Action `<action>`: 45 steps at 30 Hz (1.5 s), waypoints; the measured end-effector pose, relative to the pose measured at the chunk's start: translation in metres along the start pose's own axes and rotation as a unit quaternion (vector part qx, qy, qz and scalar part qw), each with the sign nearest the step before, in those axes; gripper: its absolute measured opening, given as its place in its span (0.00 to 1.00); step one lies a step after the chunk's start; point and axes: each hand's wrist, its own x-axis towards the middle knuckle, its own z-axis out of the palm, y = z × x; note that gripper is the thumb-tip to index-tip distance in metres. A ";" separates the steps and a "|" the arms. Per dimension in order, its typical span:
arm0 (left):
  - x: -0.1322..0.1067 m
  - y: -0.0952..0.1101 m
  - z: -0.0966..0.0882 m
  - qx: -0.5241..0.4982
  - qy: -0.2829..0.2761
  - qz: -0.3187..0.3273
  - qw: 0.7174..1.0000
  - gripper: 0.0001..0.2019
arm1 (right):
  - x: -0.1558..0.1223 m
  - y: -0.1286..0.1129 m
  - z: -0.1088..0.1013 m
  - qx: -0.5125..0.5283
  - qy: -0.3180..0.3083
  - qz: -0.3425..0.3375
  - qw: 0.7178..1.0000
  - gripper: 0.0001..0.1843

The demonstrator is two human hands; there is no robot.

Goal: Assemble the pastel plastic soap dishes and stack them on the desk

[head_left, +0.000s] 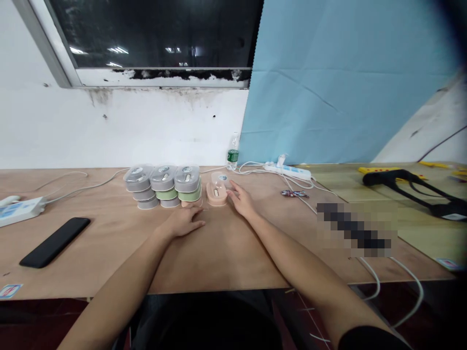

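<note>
My left hand (183, 221) rests on the table with its fingers spread, holding nothing. Its fingertips lie close to the front of the right-hand stack of oval lidded boxes (187, 182). My right hand (241, 198) is at the right side of a single peach box (216, 197), fingers stretched out and touching its edge. A clear lid (221, 180) with a round sticker shows at the back of that box; whether it is fully seated I cannot tell. Two more stacks, a middle one (163, 182) and a left one (138, 183), hold grey and green boxes under clear lids.
A water bottle (232, 153) stands against the wall. White power strips lie at the right (288, 170) and left (22, 211), with cables trailing. A black phone (54, 242) lies left, a small wrapper (294, 193) right. A black strap-like frame (412, 189) sits on the far-right surface.
</note>
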 end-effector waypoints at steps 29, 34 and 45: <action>-0.001 0.003 -0.003 -0.008 -0.004 -0.005 1.000 0.27 | 0.001 -0.013 -0.015 -0.074 0.121 -0.098 0.985 0.18; -0.001 0.003 -0.003 -0.006 -0.003 -0.003 1.000 0.27 | 0.010 0.009 -0.019 -0.107 0.060 -0.077 0.989 0.23; -0.001 0.003 -0.003 -0.009 -0.006 -0.004 1.000 0.27 | 0.015 0.040 -0.026 -0.261 0.072 0.095 0.958 0.32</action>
